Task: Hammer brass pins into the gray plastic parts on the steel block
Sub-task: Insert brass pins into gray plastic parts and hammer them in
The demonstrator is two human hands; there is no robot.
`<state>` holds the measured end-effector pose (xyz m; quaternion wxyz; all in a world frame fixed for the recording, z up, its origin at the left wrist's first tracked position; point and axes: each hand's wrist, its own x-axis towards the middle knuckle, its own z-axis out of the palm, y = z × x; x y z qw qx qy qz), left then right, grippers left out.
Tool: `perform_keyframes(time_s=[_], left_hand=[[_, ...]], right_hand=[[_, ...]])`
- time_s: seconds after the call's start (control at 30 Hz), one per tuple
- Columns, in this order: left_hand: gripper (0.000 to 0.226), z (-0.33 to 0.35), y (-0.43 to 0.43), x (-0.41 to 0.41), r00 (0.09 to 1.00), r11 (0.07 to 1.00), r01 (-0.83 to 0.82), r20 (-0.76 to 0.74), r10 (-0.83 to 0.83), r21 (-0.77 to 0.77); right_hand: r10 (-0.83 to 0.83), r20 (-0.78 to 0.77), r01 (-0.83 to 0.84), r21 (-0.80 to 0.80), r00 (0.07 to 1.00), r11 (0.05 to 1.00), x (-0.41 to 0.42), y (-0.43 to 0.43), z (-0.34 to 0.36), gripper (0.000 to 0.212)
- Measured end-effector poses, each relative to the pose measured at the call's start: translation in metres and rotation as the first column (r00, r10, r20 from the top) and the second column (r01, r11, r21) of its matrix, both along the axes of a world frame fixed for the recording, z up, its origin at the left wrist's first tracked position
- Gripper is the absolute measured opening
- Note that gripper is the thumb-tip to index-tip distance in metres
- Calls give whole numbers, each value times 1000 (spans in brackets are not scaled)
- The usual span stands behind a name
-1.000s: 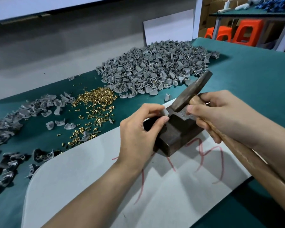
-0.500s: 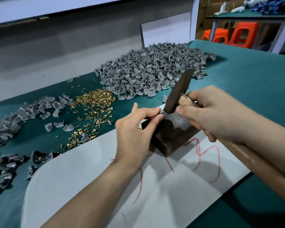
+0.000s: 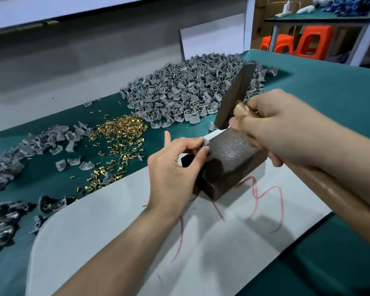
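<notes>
A dark steel block (image 3: pixel 233 152) stands on a white board (image 3: pixel 115 242). My left hand (image 3: pixel 175 167) pinches a small gray plastic part (image 3: pixel 205 144) at the block's left top edge. My right hand (image 3: pixel 273 129) grips a hammer just below its dark head (image 3: pixel 235 97), which is raised above the block's far end; the wooden handle (image 3: pixel 340 195) runs back under my forearm. Loose brass pins (image 3: pixel 120 135) lie scattered on the green table. Whether a pin sits in the held part is hidden by my fingers.
A big heap of gray plastic parts (image 3: pixel 190 90) lies behind the block. More gray parts (image 3: pixel 30 144) are strewn at the left, darker ones (image 3: pixel 6 214) near the left edge. Red scribbles mark the board. Orange stools (image 3: pixel 312 41) stand beyond the table.
The hammer head has swung up from lying on the block to standing steeply above its far end. My left hand stays at the block's left edge with the part.
</notes>
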<state>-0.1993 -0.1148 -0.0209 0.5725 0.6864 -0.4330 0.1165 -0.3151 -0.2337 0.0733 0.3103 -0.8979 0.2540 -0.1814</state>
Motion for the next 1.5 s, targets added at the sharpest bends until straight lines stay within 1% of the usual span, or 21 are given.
perform_keyframes(time_s=[0.07,0.13,0.23,0.3,0.47,0.53,0.6,0.63,0.67,0.7,0.73,0.8,0.87,1.07,1.13,1.2,1.23,1.27,1.3,1.4,1.5], left_hand=[[8,-2,0,0,1000,1000,5,-19,-5,-10],[16,-1,0,1,995,999,26,-100,-28,-25],[25,1,1,3,967,992,77,-235,-99,-100],[26,0,1,5,955,986,99,-266,-131,-131],[24,1,0,7,951,984,91,-280,-132,-155],[25,1,0,9,941,983,83,-313,-131,-161],[25,0,1,9,922,980,94,-356,-152,-175],[25,-1,1,8,914,978,101,-371,-165,-185],[25,-1,0,8,908,976,104,-382,-172,-194],[25,-1,0,8,904,974,101,-389,-175,-202],[26,0,0,8,904,974,95,-391,-172,-207],[29,1,0,8,913,975,77,-378,-152,-207],[29,0,1,8,914,975,71,-378,-148,-210],[25,-2,0,11,897,971,85,-406,-172,-224],[24,-1,0,11,892,972,83,-418,-172,-222],[24,0,1,10,893,971,96,-413,-182,-220],[24,0,1,10,900,973,102,-396,-179,-208],[24,0,1,10,910,976,106,-376,-173,-191],[25,0,1,9,921,979,107,-353,-163,-173],[26,1,2,6,957,986,105,-257,-135,-127],[29,3,3,2,991,992,105,-74,-110,-71]], right_hand=[[-43,1,44,-41,999,998,-2,-8,-1,34],[-122,-8,120,-107,993,987,-2,-23,-5,27],[-249,-100,216,-258,963,942,5,-48,-18,20],[-303,-160,241,-319,940,917,12,-58,-30,18],[-302,-243,215,-330,922,919,18,-71,-54,28],[-294,-229,201,-358,928,912,16,-71,-48,22],[-208,-71,160,-414,976,896,17,-66,-36,7],[-99,23,99,-431,995,897,20,-59,-29,3],[35,73,1,-441,997,897,24,-50,-23,8],[176,62,-130,-448,983,885,29,-39,-19,13],[291,8,-255,-455,957,853,35,-29,-19,18],[424,-127,-429,-477,897,767,48,-19,-28,26],[431,-168,-455,-484,887,748,54,-17,-37,26],[443,15,-381,-483,896,788,54,-20,-47,13],[404,151,-327,-370,902,869,51,-18,-51,15],[329,311,-309,-111,892,944,47,-15,-50,23],[285,379,-319,29,880,947,45,-13,-49,29],[252,428,-339,140,868,930,44,-12,-49,31],[239,461,-361,197,855,911,43,-10,-48,31],[191,534,-394,297,824,870,42,-3,-46,27],[72,568,-423,516,820,745,42,3,-45,24]])
